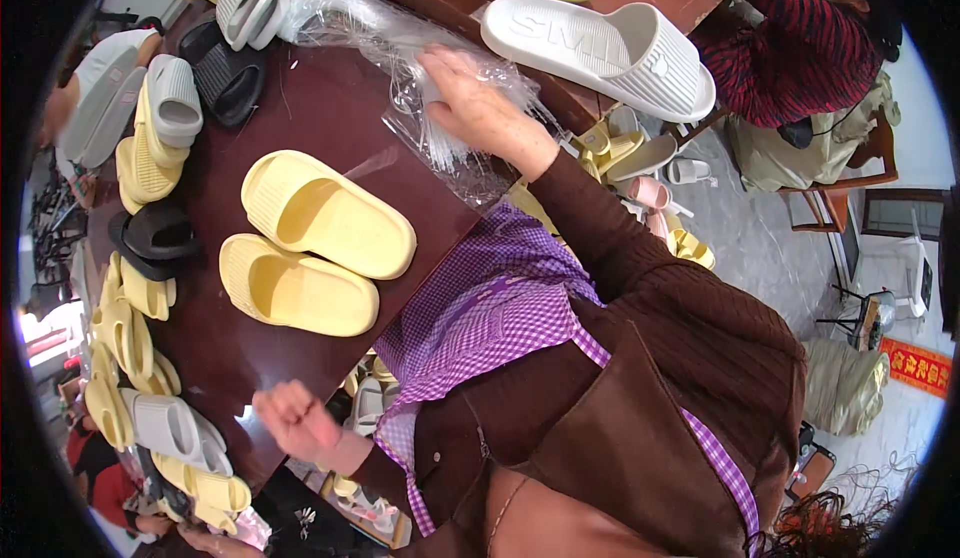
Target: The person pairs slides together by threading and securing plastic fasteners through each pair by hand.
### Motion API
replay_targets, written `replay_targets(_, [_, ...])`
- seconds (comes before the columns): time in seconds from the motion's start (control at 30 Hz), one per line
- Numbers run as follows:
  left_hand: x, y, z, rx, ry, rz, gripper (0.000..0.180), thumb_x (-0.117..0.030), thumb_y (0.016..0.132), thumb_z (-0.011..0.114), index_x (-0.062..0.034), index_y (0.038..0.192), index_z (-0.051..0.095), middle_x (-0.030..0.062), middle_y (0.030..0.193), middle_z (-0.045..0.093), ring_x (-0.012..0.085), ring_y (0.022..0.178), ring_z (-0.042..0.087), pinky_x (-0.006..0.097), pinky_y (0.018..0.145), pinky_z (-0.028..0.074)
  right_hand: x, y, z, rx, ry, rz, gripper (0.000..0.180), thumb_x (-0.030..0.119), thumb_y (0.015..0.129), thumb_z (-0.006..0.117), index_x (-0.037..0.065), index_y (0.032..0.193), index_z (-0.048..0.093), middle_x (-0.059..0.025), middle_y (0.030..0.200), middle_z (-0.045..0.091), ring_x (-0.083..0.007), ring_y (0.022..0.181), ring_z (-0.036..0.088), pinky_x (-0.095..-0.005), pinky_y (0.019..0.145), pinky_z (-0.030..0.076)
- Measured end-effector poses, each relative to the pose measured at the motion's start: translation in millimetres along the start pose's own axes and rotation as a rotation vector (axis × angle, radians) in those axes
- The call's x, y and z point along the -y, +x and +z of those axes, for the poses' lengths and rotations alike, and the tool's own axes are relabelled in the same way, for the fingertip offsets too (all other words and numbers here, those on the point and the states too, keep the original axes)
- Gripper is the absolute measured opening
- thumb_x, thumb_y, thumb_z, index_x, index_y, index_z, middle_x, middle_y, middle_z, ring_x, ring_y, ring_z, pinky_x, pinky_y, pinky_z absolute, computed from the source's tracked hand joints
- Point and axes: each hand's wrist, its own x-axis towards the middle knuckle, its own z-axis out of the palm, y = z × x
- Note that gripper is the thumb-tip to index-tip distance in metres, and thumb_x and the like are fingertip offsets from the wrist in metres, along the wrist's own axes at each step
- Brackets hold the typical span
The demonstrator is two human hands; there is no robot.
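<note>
My right hand (478, 108) reaches over a pile of clear plastic bags (345, 20) at the table's far right side. Its fingers are stretched out and lie against the plastic. Near the table's front edge my left hand (298, 420) is curled closed, with nothing visible in it. Between the hands, a pair of yellow slide sandals lies side by side on the dark red table (300, 88). The upper yellow slide (345, 223) slightly overlaps the lower yellow slide (300, 288). Both hands are apart from the pair.
Grey, black and yellow slides line the table's left side, including a black slide (228, 73) and a grey slide (165, 428). A large white slide (620, 53) stands on another table at upper right. A person in a striped top (800, 43) sits beyond. More slides lie on the floor.
</note>
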Motion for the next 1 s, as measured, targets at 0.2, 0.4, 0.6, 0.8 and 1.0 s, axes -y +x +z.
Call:
replay_targets(0.2, [-42.5, -48.3, -3.3, -0.144, 0.361, 0.159, 0.011, -0.005, 0.095, 0.044, -0.0032, 0.084, 0.046, -0.0008, 0.056, 0.026, 0.0091, 0.050, 0.028, 0.024, 0.047, 0.025, 16.6, -0.3, 6.5, -0.076, 0.032, -0.145, 0.049, 0.002, 0.074, 0.061, -0.001, 0.122, 0.050, -0.0209, 0.130, 0.047, -0.0342, 0.120, 0.047, -0.0382, 0.097, 0.043])
replay_targets(0.4, [-11.5, -8.4, 50.4, -0.258, 0.578, 0.106, 0.004, -0.002, 0.092, 0.048, -0.0002, 0.089, 0.049, 0.0008, 0.056, 0.035, 0.0095, 0.048, 0.034, 0.023, 0.046, 0.029, 47.6, -17.8, -38.4, -0.019, 0.132, -0.217, 0.032, 0.001, 0.076, 0.063, 0.003, 0.108, 0.061, -0.0143, 0.113, 0.062, -0.0324, 0.101, 0.060, -0.0365, 0.086, 0.049])
replay_targets(0.6, [31.0, 6.0, 112.4, -0.251, 0.947, -0.009, 0.008, 0.000, 0.087, 0.054, 0.0030, 0.093, 0.059, 0.0048, 0.065, 0.055, 0.0068, 0.057, 0.049, 0.018, 0.052, 0.036, 121.3, -14.7, -53.2, 0.004, 0.469, -0.514, 0.021, 0.001, 0.077, 0.066, 0.000, 0.097, 0.064, -0.0110, 0.082, 0.065, -0.0277, 0.073, 0.062, -0.0330, 0.066, 0.051])
replay_targets(0.8, [66.6, 15.2, 132.3, 0.109, 1.271, -0.049, 0.010, -0.003, 0.088, 0.058, 0.0021, 0.096, 0.062, 0.0000, 0.073, 0.058, 0.0043, 0.063, 0.050, 0.017, 0.056, 0.038, 157.6, -24.3, -35.2, 0.217, 0.801, -0.402, 0.013, 0.003, 0.081, 0.064, -0.001, 0.094, 0.063, -0.0104, 0.076, 0.062, -0.0203, 0.069, 0.061, -0.0298, 0.061, 0.050])
replay_targets(1.0, [57.6, 14.9, 119.2, -0.022, 1.176, -0.062, 0.009, -0.003, 0.087, 0.060, 0.0043, 0.092, 0.062, 0.0002, 0.075, 0.060, 0.0052, 0.065, 0.051, 0.019, 0.060, 0.042, 148.5, -11.3, -51.4, 0.319, 1.111, -0.005, 0.006, 0.003, 0.087, 0.059, -0.003, 0.089, 0.061, -0.0047, 0.074, 0.061, -0.0109, 0.067, 0.059, -0.0231, 0.057, 0.047])
